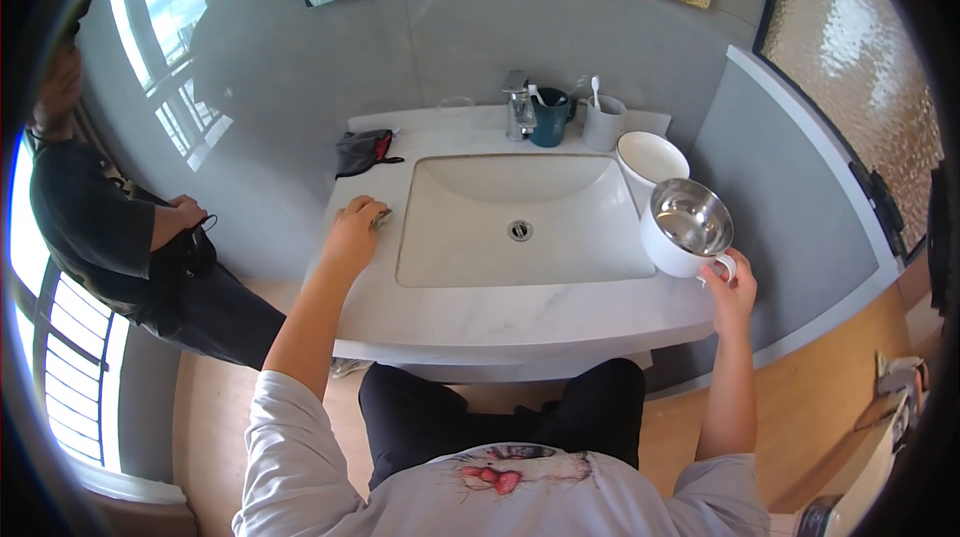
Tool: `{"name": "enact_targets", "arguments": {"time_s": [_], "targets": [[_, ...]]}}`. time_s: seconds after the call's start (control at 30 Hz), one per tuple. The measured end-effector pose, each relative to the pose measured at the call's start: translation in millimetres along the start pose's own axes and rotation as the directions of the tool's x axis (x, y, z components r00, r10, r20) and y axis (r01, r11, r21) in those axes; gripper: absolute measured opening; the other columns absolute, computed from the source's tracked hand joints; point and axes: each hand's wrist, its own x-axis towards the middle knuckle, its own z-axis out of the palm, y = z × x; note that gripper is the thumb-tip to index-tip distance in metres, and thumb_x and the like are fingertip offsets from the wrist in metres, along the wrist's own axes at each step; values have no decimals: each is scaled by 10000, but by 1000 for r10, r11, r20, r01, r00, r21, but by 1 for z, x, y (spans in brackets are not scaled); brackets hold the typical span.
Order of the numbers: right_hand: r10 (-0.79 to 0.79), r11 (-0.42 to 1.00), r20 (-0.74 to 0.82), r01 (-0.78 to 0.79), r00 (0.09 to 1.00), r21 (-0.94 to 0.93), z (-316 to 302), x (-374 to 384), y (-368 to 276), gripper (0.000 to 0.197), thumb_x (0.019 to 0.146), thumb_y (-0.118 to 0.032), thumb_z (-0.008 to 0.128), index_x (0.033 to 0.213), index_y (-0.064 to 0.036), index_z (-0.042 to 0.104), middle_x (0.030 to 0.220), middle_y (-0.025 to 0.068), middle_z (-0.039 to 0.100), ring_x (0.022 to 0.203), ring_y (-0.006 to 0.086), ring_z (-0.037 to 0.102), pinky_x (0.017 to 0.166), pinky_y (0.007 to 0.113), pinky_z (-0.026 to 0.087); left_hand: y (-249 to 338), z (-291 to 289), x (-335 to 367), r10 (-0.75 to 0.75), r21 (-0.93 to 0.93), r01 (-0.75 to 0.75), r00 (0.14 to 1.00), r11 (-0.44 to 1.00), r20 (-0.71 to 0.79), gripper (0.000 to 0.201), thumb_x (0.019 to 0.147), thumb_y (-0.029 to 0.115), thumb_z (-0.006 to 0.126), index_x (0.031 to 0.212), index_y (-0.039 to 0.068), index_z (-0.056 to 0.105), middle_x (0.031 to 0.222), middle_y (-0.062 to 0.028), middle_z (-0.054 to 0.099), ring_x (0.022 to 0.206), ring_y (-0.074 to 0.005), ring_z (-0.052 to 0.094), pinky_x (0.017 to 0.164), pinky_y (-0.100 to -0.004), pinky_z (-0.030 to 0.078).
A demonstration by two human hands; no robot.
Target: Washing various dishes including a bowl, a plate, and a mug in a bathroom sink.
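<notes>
In my right hand (734,289) is the handle of a white mug-like bowl (664,240) with a shiny steel inside. The bowl is at the right edge of the sink basin (470,262), its mouth facing up and slightly tilted. Just behind it sits a round white bowl or lid (653,157) on the counter. My left hand (352,229) is at the left side of the basin, its fingers closed on a small greyish crumpled thing (381,220), mostly hidden by the fingers. Whether that thing rests on the counter, I cannot tell.
A chrome faucet (519,109) stands behind the basin, beside a dark teal cup (550,119) and a grey cup (603,124) with toothbrushes. A dark pouch (365,152) lies at the counter's back left. Another person (120,197) stands at the left. A wall borders the right.
</notes>
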Motion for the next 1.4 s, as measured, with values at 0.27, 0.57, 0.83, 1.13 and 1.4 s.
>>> {"name": "enact_targets", "arguments": {"time_s": [0.27, 0.57, 0.83, 1.13, 1.4], "targets": [[22, 1000, -2, -22, 1000, 11, -3, -8, -1, 380, 727, -87, 799, 1049, 41, 644, 1147, 31, 534, 791, 66, 498, 666, 220, 466, -17, 19, 2, -108, 149, 109, 994, 983, -15, 418, 815, -23, 493, 1162, 161, 637, 1249, -150, 550, 1152, -377, 495, 974, -444, 443], [1, 1000, 26, -1, 1000, 6, 7, 4, 36, 428, 769, -23, 757, 1162, 29, 594, 1103, 20, 551, 812, 68, 535, 707, 219, 476, 3, 27, 8, -183, 239, 165, 982, 957, 54, 457, 869, 210, 511, 1318, 281, 553, 1481, -257, 333, 1349, -505, 290, 1106, -566, 268], [4, 1000, 41, -5, 999, 17, 7, 2, 27, 437, 833, -30, 705, 1238, 15, 546, 953, 3, 566, 844, 73, 522, 772, 213, 455, 19, -6, -10, -451, 403, 311, 833, 860, 320, 486, 901, 408, 538, 1377, 327, 483, 1521, -278, 249, 1404, -523, 169, 1122, -610, 176], [43, 988, 15, -45, 999, 146, 0, 2, 43, 292, 877, -93, 688, 1143, -30, 585, 955, -7, 572, 870, 76, 519, 793, 224, 432, 21, 12, -20, -335, 358, 231, 905, 905, 263, 744, 930, 604, 412, 1495, 130, 310, 1526, -361, 84, 1425, -522, 79, 1137, -571, 167], [11, 985, 44, -18, 999, 171, 0, 2, 42, 257, 882, -102, 684, 1112, -31, 594, 1006, 11, 597, 923, 91, 542, 838, 240, 435, 17, 15, -22, -355, 387, 236, 893, 892, 275, 778, 929, 630, 375, 1523, 148, 231, 1531, -360, 48, 1434, -510, 57, 1151, -548, 141]]}}
